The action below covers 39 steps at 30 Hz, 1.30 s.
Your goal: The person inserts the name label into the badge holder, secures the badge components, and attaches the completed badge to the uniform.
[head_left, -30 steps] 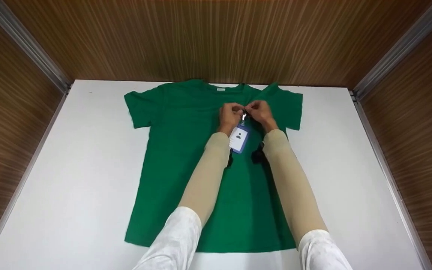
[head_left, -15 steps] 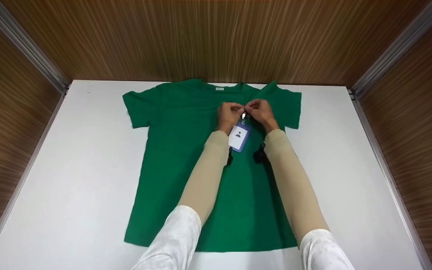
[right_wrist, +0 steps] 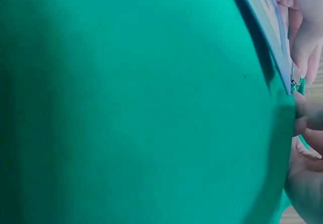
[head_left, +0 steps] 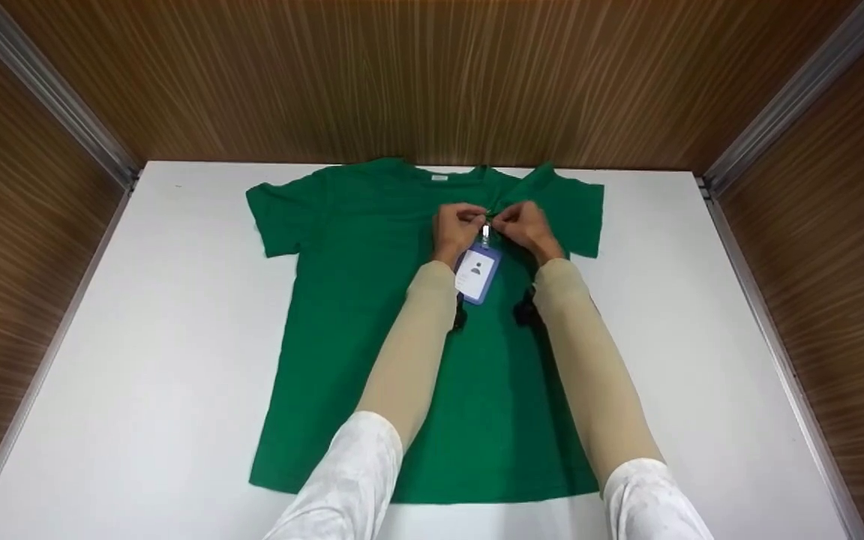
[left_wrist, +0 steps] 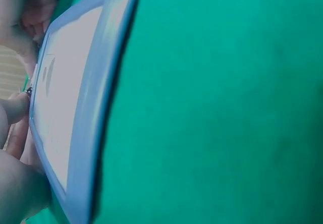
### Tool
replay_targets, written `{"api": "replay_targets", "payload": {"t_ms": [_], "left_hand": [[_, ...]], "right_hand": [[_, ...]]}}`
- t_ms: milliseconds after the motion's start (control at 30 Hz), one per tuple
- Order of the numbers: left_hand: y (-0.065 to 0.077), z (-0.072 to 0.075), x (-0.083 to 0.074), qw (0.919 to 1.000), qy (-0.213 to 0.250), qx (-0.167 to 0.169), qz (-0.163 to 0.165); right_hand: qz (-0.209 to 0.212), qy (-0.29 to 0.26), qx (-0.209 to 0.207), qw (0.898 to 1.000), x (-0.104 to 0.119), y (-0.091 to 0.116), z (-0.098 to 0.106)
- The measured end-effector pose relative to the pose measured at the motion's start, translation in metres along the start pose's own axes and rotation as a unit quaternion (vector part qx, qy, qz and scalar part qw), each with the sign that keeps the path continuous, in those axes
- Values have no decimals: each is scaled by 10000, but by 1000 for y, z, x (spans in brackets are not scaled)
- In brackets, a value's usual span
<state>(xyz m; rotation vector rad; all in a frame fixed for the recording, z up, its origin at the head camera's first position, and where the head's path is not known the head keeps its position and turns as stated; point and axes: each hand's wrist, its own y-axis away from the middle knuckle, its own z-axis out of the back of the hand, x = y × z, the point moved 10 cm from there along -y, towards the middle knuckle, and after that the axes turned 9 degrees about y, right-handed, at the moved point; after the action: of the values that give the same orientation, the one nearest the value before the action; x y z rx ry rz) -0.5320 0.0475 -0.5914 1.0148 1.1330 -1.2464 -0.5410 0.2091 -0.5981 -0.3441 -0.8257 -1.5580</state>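
A green T-shirt lies spread out, its neckline at the far side. On its chest, right of centre, is an ID badge with a blue frame and a white card bearing a small figure. My left hand pinches the badge's metal clip at its top end. Opposite it, fingertips almost meeting, my right hand pinches a fold of the shirt. The left wrist view has the badge tilted over the cloth. Fingers hide most of the clip's end; a thin wire-like bit shows there in the right wrist view.
The white table shows on both sides of the shirt. Wood-grain panels with metal corner rails enclose it at the back and sides. Black wrist devices hang under the forearms.
The right hand has shifted slightly right, and its fingertips sit a little farther from the left hand's. The badge has turned slightly. Both hands keep their pinch.
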Motion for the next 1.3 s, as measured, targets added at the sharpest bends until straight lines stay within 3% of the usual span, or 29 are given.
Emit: {"api": "replay_targets", "payload": {"t_ms": [267, 600, 1300], "left_hand": [[0, 0, 1, 10000, -75, 19, 61], [-1, -3, -7, 9978, -633, -97, -173], [0, -8, -4, 9947, -1017, -116, 34]], "right_hand": [[-2, 144, 165, 9998, 3, -2, -2], [434, 312, -298, 9981, 8, 0, -1], [534, 467, -584, 9958, 9, 1, 1]]}}
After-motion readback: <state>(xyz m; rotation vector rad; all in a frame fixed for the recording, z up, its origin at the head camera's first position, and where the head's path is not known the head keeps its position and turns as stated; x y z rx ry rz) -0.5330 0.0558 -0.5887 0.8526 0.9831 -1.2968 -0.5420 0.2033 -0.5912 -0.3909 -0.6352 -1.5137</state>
